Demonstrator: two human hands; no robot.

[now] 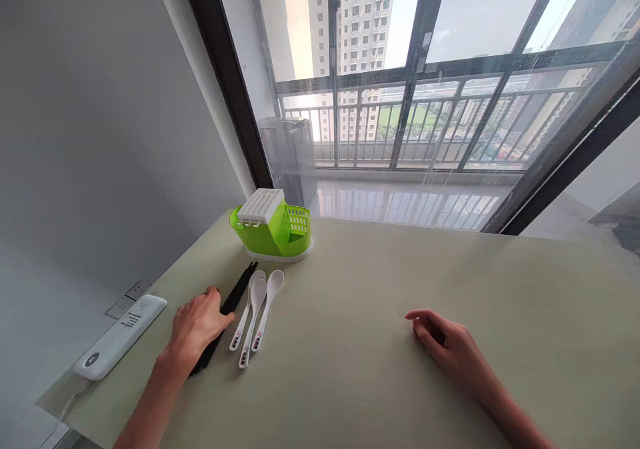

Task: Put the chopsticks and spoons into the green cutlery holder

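Observation:
My left hand (197,322) is over a bundle of black chopsticks (239,292) lying slantwise on the table. Its thumb reaches across to their right side, apart from the bent fingers, and no firm grip shows. Just right of the chopsticks lie three white spoons (270,305), bowls pointing away, with printed marks on the handle ends. Farther right, my right hand (443,342) rests on the tabletop, loosely curved, with a gap between thumb and fingers and nothing visible in it. Behind the spoons stands a green utensil holder (273,235) with a white slotted top and a basket side.
A white power strip (120,335) with a cord lies along the left edge of the pale table (350,382). A grey wall (100,135) borders the left side. Beyond the far edge are a dark-framed glass door and a balcony railing (370,122).

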